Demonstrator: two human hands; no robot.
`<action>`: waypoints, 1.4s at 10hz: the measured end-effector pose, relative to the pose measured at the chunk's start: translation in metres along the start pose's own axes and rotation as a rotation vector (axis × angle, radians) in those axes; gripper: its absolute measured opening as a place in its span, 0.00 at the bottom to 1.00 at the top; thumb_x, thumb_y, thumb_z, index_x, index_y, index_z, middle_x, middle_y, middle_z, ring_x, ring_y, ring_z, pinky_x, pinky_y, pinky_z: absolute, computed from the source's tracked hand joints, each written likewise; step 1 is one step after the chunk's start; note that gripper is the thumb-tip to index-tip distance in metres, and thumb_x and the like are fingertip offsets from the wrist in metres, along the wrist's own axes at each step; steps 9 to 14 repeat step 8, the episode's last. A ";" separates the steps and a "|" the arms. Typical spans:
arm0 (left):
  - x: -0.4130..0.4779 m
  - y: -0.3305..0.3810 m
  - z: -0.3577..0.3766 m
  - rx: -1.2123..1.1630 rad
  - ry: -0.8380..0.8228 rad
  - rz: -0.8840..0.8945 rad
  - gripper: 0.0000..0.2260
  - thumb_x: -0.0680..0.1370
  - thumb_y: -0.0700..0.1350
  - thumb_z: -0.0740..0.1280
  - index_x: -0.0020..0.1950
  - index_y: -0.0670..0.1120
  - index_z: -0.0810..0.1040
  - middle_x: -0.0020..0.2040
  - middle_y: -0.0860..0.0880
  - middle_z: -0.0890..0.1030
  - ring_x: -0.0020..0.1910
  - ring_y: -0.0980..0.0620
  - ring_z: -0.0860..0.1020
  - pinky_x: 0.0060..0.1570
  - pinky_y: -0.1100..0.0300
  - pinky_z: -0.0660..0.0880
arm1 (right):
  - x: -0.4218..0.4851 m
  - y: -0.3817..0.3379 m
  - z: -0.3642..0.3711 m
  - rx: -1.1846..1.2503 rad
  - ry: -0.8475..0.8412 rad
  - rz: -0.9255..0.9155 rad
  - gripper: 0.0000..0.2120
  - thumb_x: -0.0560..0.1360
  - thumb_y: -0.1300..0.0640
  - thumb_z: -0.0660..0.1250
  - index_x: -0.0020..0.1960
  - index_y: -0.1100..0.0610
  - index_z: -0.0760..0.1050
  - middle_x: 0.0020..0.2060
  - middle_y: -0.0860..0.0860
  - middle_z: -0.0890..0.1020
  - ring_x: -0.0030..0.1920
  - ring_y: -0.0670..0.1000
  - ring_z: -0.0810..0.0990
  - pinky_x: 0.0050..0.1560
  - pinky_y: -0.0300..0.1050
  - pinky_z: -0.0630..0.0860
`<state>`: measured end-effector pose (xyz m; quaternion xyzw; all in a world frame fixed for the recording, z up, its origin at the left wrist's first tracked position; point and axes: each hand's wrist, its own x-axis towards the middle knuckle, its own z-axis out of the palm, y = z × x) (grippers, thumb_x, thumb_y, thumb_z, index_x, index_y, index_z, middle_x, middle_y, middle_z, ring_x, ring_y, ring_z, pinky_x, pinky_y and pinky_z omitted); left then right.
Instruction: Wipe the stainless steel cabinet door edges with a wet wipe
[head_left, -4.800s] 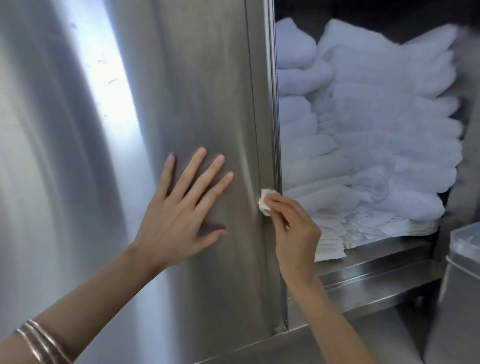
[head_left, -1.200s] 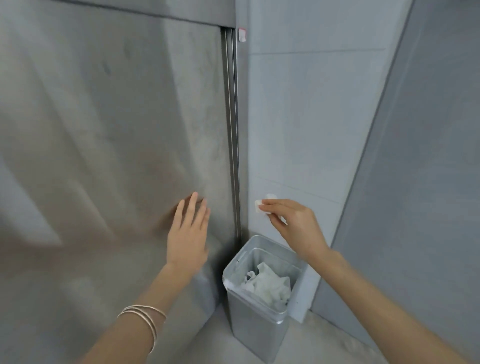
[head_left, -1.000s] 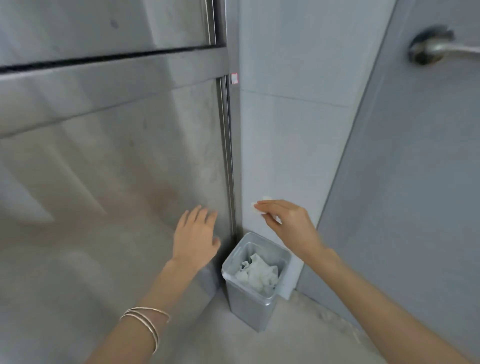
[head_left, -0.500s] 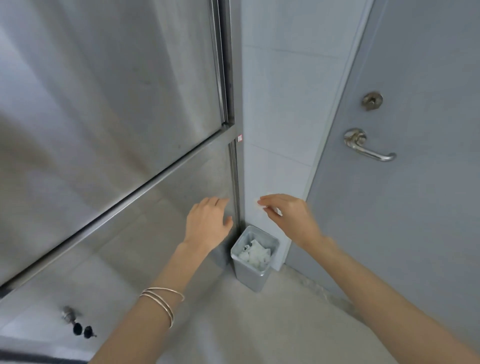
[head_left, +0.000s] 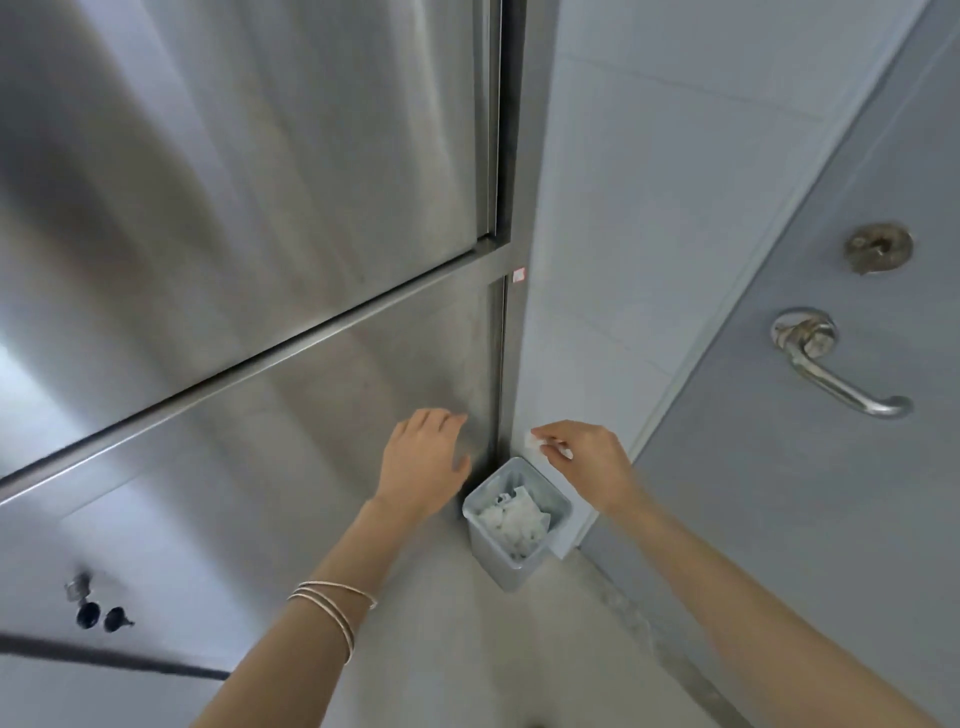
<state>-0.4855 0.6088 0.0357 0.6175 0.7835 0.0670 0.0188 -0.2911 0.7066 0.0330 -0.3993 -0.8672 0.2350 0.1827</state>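
The stainless steel cabinet door (head_left: 311, 441) fills the left of the head view and is closed, its right edge (head_left: 500, 364) running down beside the tiled wall. My left hand (head_left: 423, 462) rests flat on the lower door panel near that edge, fingers apart, holding nothing. My right hand (head_left: 587, 460) pinches a small folded white wet wipe (head_left: 535, 440) between fingertips, just right of the door edge and above the bin.
A small grey bin (head_left: 558, 506) with several used white wipes stands on the floor in the corner below my hands. A grey door with a metal lever handle (head_left: 831, 369) is on the right. A key lock (head_left: 96, 613) sits at the cabinet's lower left.
The cabinet door that stood open on stacked towels is now closed. The view has lifted and pulled back; my hands stay by the door edge above the bin, wipe still pinched.
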 end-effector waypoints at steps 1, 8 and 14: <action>0.012 0.006 0.030 -0.028 -0.034 -0.060 0.24 0.79 0.52 0.62 0.75 0.50 0.65 0.69 0.52 0.71 0.70 0.51 0.65 0.63 0.59 0.60 | 0.022 0.032 0.026 0.061 -0.088 0.043 0.10 0.74 0.64 0.65 0.54 0.58 0.81 0.48 0.52 0.84 0.47 0.53 0.82 0.51 0.46 0.76; 0.059 0.015 0.098 0.033 -0.054 -0.009 0.25 0.71 0.47 0.73 0.66 0.44 0.76 0.62 0.47 0.79 0.61 0.47 0.76 0.63 0.56 0.69 | 0.078 0.071 0.050 -0.436 -0.367 -0.118 0.31 0.80 0.51 0.58 0.77 0.56 0.47 0.76 0.55 0.53 0.74 0.56 0.53 0.71 0.54 0.57; 0.059 0.015 0.098 0.033 -0.054 -0.009 0.25 0.71 0.47 0.73 0.66 0.44 0.76 0.62 0.47 0.79 0.61 0.47 0.76 0.63 0.56 0.69 | 0.078 0.071 0.050 -0.436 -0.367 -0.118 0.31 0.80 0.51 0.58 0.77 0.56 0.47 0.76 0.55 0.53 0.74 0.56 0.53 0.71 0.54 0.57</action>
